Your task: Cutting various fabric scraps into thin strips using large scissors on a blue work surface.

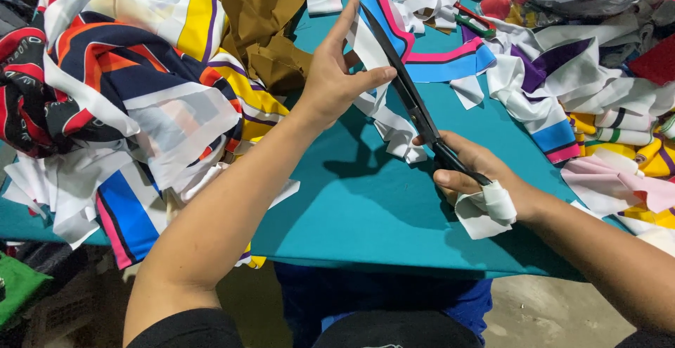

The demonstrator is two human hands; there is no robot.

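My left hand (339, 74) pinches a printed fabric piece (394, 24) with blue, pink and white bands, lifting its edge above the teal table (351, 207). My right hand (474, 176) grips black scissors (411, 98); their long blades run up along the fabric's white edge next to my left fingers. A white cloth wrap (489, 207) is wound around my right thumb. A white trimmed strip (394, 133) hangs down from the cut line onto the table.
A big heap of printed fabric (126, 74) in navy, orange, yellow and white lies at left. Brown cloth (260, 17) sits behind it. More white and coloured offcuts (583, 88) crowd the right side. The table's front edge is close to my body.
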